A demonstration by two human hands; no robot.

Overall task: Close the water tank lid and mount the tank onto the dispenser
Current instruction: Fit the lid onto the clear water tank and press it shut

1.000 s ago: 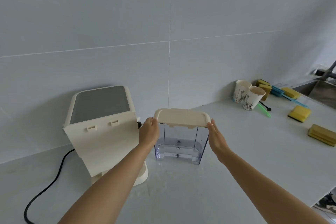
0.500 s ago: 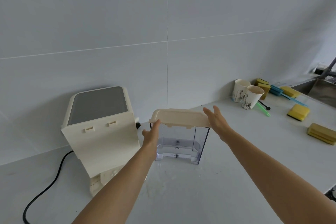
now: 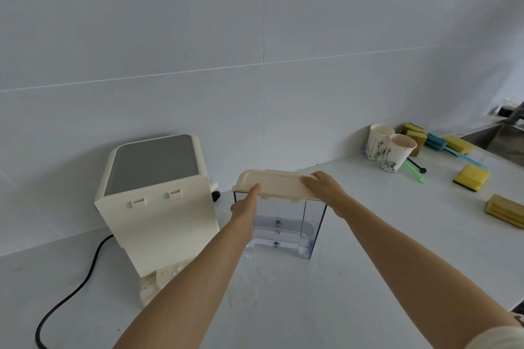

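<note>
A clear plastic water tank [image 3: 286,224] stands upright on the white counter, with a little water at its bottom. Its cream lid [image 3: 272,185] lies across the tank's top. My left hand [image 3: 246,204] touches the lid's near left edge with its fingertips, palm against the tank's left wall. My right hand [image 3: 323,187] lies flat on the lid's right end, fingers curled over it. The cream dispenser [image 3: 158,201] stands to the left, its flat back panel with two small slots facing me, apart from the tank.
A black power cord [image 3: 71,289] runs from the dispenser across the counter's left. Two paper cups [image 3: 390,150], yellow sponges [image 3: 470,177], a blue brush and a green stick lie at the right. A steel sink [image 3: 502,142] sits far right. The tiled wall rises close behind.
My right hand moved from the tank's right side up onto the lid's right end. My left hand shifted from the lid's left end to its near left edge.
</note>
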